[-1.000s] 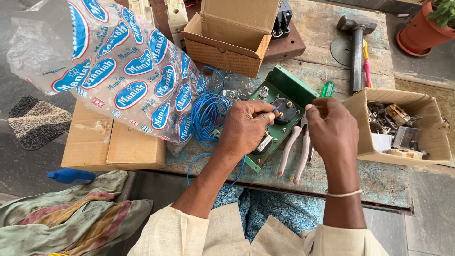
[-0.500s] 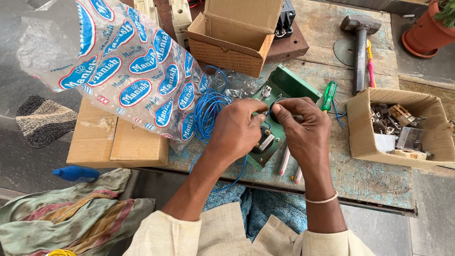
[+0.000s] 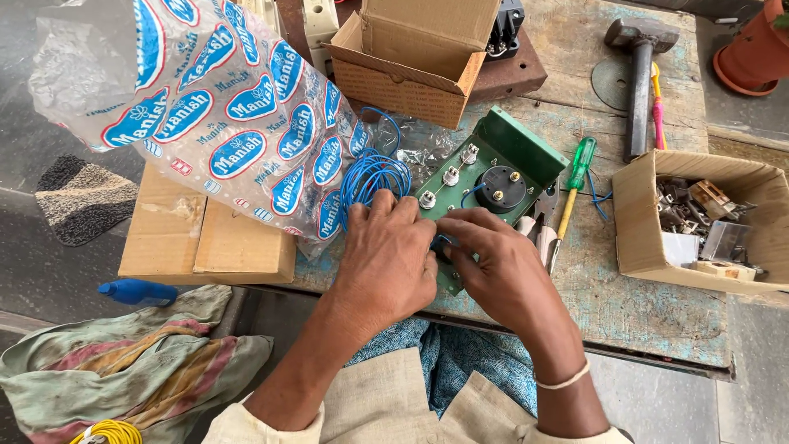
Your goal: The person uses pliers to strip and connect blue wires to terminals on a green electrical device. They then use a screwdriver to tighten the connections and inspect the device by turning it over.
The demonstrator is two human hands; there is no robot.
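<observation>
While both hands (image 3: 444,259) pinch closed, the green panel (image 3: 485,185) lies beneath their fingertips.

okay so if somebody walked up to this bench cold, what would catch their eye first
Probably the big clear plastic bag with blue oval labels, bulging at upper left. Next, the left hand and right hand meeting over the near end of a green panel with a round black dial, a coil of blue wire beside it.
</observation>
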